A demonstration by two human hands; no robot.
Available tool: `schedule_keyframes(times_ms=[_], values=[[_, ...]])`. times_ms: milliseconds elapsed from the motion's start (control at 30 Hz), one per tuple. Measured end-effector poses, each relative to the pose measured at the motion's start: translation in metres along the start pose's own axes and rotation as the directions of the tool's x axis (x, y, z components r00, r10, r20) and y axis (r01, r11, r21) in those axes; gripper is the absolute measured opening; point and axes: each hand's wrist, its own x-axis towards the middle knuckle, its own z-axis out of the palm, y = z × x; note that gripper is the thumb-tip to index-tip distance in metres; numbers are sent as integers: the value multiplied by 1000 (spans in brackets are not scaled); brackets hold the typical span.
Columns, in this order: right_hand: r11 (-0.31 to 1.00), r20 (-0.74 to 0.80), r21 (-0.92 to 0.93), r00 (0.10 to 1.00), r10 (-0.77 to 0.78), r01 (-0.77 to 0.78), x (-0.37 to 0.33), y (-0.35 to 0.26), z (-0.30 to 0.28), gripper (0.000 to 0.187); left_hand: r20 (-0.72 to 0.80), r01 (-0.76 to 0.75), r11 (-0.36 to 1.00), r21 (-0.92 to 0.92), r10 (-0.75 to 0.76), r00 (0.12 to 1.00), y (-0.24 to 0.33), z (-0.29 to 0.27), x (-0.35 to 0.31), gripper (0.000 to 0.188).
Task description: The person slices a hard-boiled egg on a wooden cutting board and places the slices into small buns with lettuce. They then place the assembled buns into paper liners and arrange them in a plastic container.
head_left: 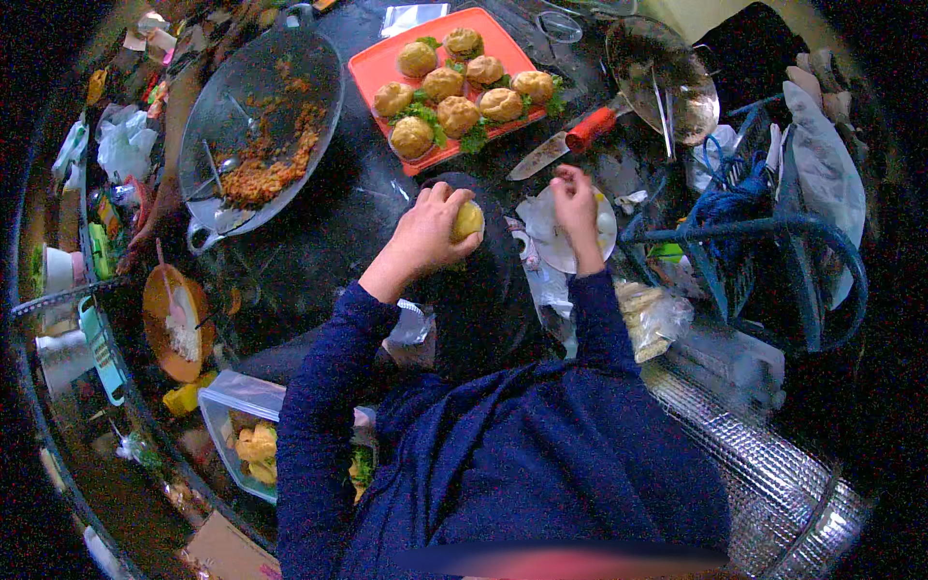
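Note:
My left hand (421, 230) is wrapped round a golden puff bun (468, 221), held above my dark-clothed leg. To its right, my right hand (577, 205) is raised over a white plate (563, 253), fingers curled together; whatever they may hold is too small to make out. Some pale pieces lie on that plate, partly hidden by the hand. Beyond both hands sits an orange-red tray (372, 70) carrying several filled puff buns (444, 83) with green lettuce (474, 138) poking out. A knife (539, 158) with a red handle lies between the tray and my right hand.
At the far left stands a large wok (333, 72) with orange-brown filling (259, 182) and spoons. Nearer are an orange bowl (158, 324) and a clear container (237, 387) of puffs. A metal pan (694, 101) and blue metal frame (739, 232) flank the right.

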Motion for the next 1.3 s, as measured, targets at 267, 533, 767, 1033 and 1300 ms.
schedule_keyframes(times_ms=[267,533,767,1033,1300], values=[[969,37,-215,993,-112,118,146,114,-7,31,71,-10,998,68,5,997,-4,6,1,56],[780,153,-558,960,-236,281,164,104,-61,31,-108,-93,979,181,114,988,1,16,-11,27],[661,218,-664,936,-276,349,130,72,-66,32,-257,-27,951,308,110,960,14,-102,-102,46],[633,264,-670,922,-284,387,80,45,-79,34,-816,448,846,-290,-463,345,-46,-201,-356,41],[612,309,-666,904,-294,427,36,33,-102,38,-984,958,287,-7,-175,45,-124,-232,-534,67]])
